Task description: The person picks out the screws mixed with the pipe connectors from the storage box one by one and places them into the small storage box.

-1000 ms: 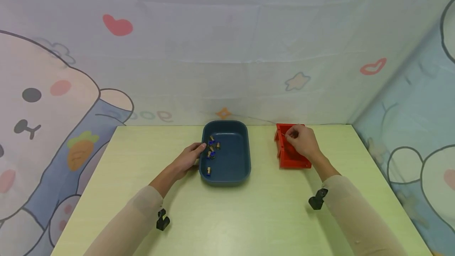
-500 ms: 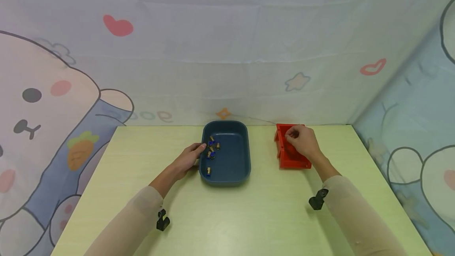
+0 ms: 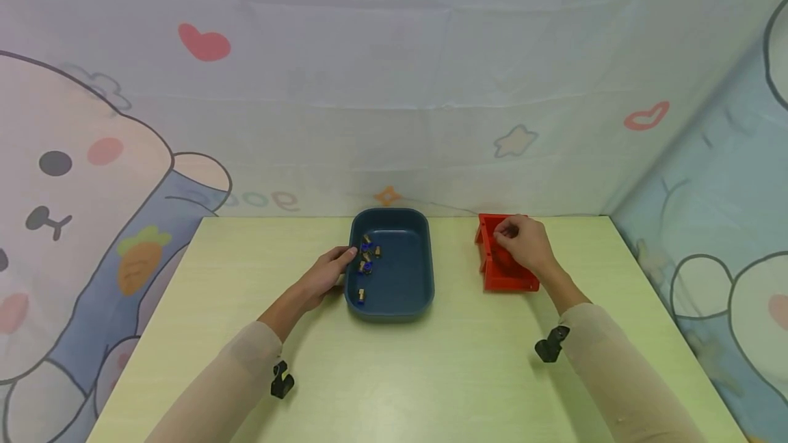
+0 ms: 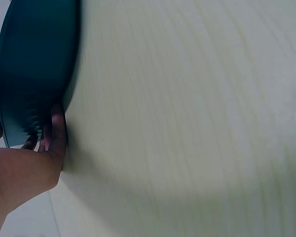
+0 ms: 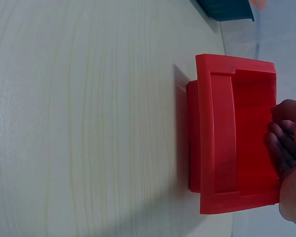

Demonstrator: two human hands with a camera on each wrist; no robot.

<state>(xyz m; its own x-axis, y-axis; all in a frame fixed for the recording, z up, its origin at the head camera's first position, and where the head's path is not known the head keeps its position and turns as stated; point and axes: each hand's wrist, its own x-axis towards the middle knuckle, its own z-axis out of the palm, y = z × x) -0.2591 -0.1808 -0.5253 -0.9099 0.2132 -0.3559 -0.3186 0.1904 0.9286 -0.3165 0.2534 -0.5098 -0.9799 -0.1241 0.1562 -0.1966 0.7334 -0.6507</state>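
Note:
My left hand (image 3: 323, 277) grips the left rim of a dark blue tray (image 3: 425, 272), thumb on the rim. In the left wrist view, fingers (image 4: 59, 131) lie along the tray's outer wall. Several small brass fittings (image 3: 366, 258) with blue ends lie in the tray's left half; a single one (image 3: 361, 296) is apart near the front. Over a red bin (image 3: 512, 284) at the right, my right hand (image 3: 523, 243) has its fingers curled and its thumb and forefinger tips close together. I see nothing between them. The hand hides part of the bin's inside.
Both containers stand on a pale wood-grain table (image 3: 394, 374), near its back edge. A printed cloth (image 3: 394, 87) hangs right behind them, and another cloth (image 3: 726, 224) closes off the right side. Bare tabletop separates tray and bin.
A thin pale bit seen at my right fingertips one second ago no longer shows. Both hands, the tray and the bin have stayed in place.

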